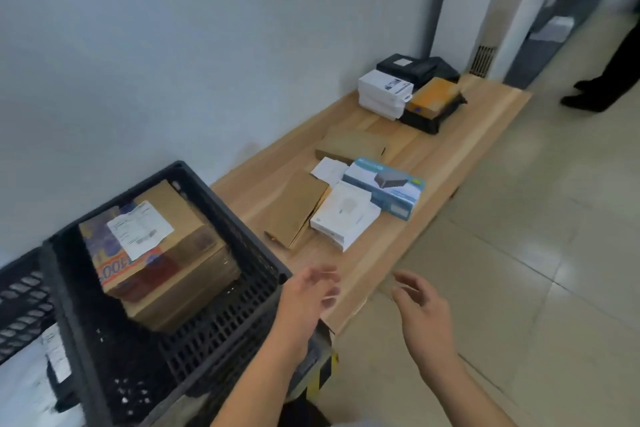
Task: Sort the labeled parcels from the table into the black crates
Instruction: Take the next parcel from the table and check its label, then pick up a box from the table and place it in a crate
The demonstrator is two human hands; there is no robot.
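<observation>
Head view: left hand [308,291] and right hand [420,302] are held released, empty; parcels [343,215] are seen ahead, black crate [242,243] leftward, for reaching.

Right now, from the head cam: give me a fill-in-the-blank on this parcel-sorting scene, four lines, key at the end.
1. The labeled cardboard parcel lies inside the black ____.
2. Both the left hand and the right hand hold ____.
3. The blue box rests on the wooden ____.
4. The orange box sits on top of a ____ box.

Missing words: crate; nothing; table; black
</observation>
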